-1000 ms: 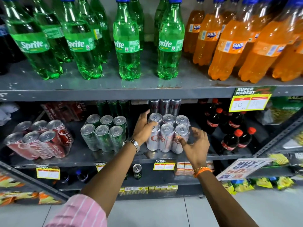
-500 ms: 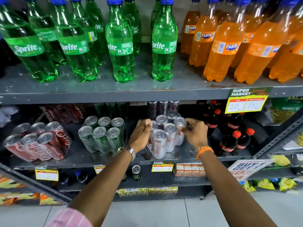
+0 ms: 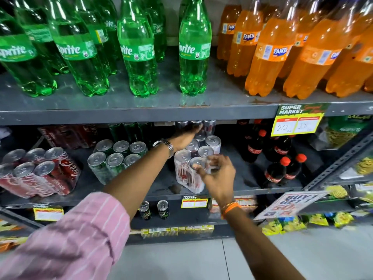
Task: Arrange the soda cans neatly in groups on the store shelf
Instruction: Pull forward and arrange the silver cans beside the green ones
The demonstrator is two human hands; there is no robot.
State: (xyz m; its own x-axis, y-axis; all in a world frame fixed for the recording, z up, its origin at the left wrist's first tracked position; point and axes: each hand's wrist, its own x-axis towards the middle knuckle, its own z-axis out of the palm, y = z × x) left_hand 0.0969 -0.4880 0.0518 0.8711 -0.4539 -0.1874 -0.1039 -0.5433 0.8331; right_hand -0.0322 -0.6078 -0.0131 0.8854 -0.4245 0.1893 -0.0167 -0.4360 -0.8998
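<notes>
At frame centre, the left hand (image 3: 184, 138) reaches open over the silver cans (image 3: 186, 168); the right hand (image 3: 219, 176) grasps one. Green cans (image 3: 115, 158) stand just left, cola bottles (image 3: 276, 158) right.

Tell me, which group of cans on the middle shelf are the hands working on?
The silver cans, right of the green cans and red cans; only they have the left hand and right hand on them.

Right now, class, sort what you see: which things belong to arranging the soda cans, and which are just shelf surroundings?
Job in hand:
silver cans
green cans
red cans
left hand
right hand
can shelf

Just surroundings:
Sprite bottles
Fanta bottles
cola bottles
price tag
</notes>
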